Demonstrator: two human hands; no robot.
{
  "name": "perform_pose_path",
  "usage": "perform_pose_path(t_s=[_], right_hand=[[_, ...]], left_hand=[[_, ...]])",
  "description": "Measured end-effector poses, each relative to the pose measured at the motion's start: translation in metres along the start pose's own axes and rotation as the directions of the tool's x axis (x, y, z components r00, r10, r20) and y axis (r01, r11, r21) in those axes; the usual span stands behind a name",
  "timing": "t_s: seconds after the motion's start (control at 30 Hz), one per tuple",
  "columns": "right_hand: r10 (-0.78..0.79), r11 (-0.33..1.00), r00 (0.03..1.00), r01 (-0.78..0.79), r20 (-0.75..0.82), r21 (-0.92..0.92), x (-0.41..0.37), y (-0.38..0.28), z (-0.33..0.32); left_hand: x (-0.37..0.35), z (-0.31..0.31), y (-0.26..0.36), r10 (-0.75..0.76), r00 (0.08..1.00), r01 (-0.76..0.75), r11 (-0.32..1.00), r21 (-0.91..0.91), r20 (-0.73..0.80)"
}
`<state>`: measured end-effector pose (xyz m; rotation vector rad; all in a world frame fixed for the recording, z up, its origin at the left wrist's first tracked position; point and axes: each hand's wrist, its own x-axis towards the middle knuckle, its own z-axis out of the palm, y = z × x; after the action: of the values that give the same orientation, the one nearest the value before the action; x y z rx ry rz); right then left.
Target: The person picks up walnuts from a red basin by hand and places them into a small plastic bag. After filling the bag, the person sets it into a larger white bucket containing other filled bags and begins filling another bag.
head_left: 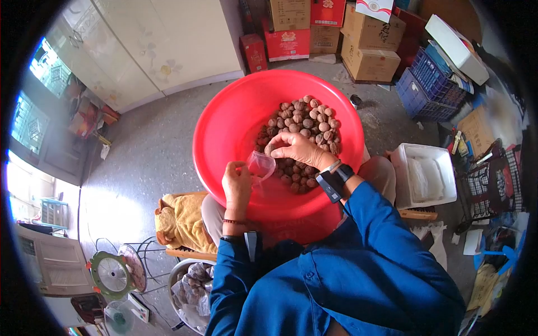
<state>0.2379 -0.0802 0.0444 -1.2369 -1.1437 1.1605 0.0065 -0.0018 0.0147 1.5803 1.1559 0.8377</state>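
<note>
A large red plastic basin (224, 115) stands in front of me, with a heap of walnuts (306, 124) on its right side. My left hand (237, 183), over the basin's near left part, pinches the edge of a small clear plastic bag (261, 164). The bag's mouth faces up and to the right. Just right of it, my right hand (297, 149) grips a walnut (269, 149) between thumb and fingers, close to the bag's opening. Part of that walnut is hidden by the fingers.
At my lower left sits a metal bowl (178, 274) of bagged walnuts. A white foam box (400, 173) with clear bags is on the right. Cardboard cartons (370, 64) and blue crates (417, 95) stand at the back right. A yellow cloth (188, 221) lies on the left.
</note>
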Motion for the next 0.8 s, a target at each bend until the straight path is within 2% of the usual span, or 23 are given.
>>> perform_pose_path(t_s=[0.03, 0.13, 0.17, 0.2, 0.23, 0.27, 0.3, 0.33, 0.37, 0.4, 0.47, 0.53, 0.57, 0.6, 0.67, 0.7, 0.73, 0.8], right_hand=[[0.007, 1.0, 0.998, -0.007, 0.061, 0.006, -0.001, -0.001, 0.001], [0.055, 0.998, 0.998, -0.056, 0.024, 0.039, 0.002, 0.001, -0.007], [0.076, 0.996, 0.995, -0.079, -0.069, -0.04, 0.0, -0.003, -0.009], [0.041, 0.998, 0.992, -0.046, -0.116, -0.04, 0.003, 0.003, -0.014], [0.071, 0.995, 0.983, -0.082, -0.167, -0.062, 0.005, 0.01, -0.019], [0.097, 0.99, 0.971, -0.118, -0.218, -0.084, 0.007, 0.017, -0.023], [0.121, 0.978, 0.948, -0.164, -0.295, -0.125, 0.011, 0.026, -0.026], [0.122, 0.978, 0.947, -0.165, -0.297, -0.125, 0.011, 0.035, -0.028], [0.031, 0.941, 0.941, -0.142, -0.338, -0.308, 0.011, 0.043, -0.031], [-0.066, 0.867, 0.931, -0.125, -0.359, -0.482, 0.009, 0.044, -0.031], [-0.051, 0.816, 0.924, -0.181, -0.38, -0.548, 0.005, 0.047, -0.032], [0.008, 0.599, 0.911, -0.334, -0.411, -0.728, 0.0, 0.043, -0.029], [0.04, 0.464, 0.926, -0.35, -0.376, -0.814, -0.004, 0.041, -0.028], [0.04, 0.463, 0.926, -0.351, -0.376, -0.814, -0.005, 0.045, -0.029], [0.158, 0.166, 0.942, -0.323, -0.298, -0.932, -0.005, 0.053, -0.03], [0.231, 0.114, 0.93, -0.317, -0.285, -0.942, -0.007, 0.049, -0.026], [0.231, 0.113, 0.93, -0.318, -0.287, -0.941, -0.008, 0.051, -0.026], [0.19, 0.014, 0.954, -0.24, -0.233, -0.971, -0.005, 0.063, -0.024]], left_hand=[[0.001, 0.0, -0.001, -0.004, 1.0, 0.004, 1.0, -0.003, 0.005], [0.0, 0.0, 0.004, 0.002, 1.0, -0.002, 1.0, 0.012, 0.005], [-0.002, -0.001, 0.007, -0.019, 1.0, 0.019, 1.0, -0.022, 0.004], [-0.003, -0.001, 0.009, -0.04, 0.999, 0.04, 0.998, -0.055, 0.003], [0.003, 0.0, -0.002, 0.05, 0.999, -0.05, 0.999, -0.001, -0.018], [0.005, 0.001, -0.014, 0.048, 0.999, -0.048, 0.999, -0.002, -0.017], [0.003, 0.001, -0.008, 0.011, 1.0, -0.011, 1.0, -0.022, -0.01], [0.002, 0.001, -0.006, -0.026, 1.0, 0.026, 0.999, -0.043, -0.002], [0.003, 0.002, -0.006, -0.027, 1.0, 0.027, 0.999, -0.044, 0.001], [0.004, 0.002, -0.008, -0.013, 1.0, 0.013, 0.999, -0.051, -0.004], [0.004, 0.002, -0.011, 0.0, 1.0, 0.0, 0.998, -0.059, -0.01], [0.002, 0.001, -0.006, 0.019, 1.0, -0.019, 0.998, -0.054, -0.001], [0.001, 0.0, -0.004, 0.019, 1.0, -0.019, 0.998, -0.055, -0.001], [-0.001, -0.001, 0.0, 0.007, 1.0, -0.006, 0.998, -0.069, 0.009], [-0.002, -0.001, 0.002, -0.005, 1.0, 0.007, 0.997, -0.083, 0.02], [-0.002, -0.001, 0.0, 0.001, 1.0, 0.001, 0.996, -0.085, 0.015], [-0.001, 0.0, -0.002, 0.006, 1.0, -0.006, 0.996, -0.088, 0.009], [0.0, -0.001, -0.004, 0.047, 0.999, -0.046, 0.997, -0.055, 0.007]])
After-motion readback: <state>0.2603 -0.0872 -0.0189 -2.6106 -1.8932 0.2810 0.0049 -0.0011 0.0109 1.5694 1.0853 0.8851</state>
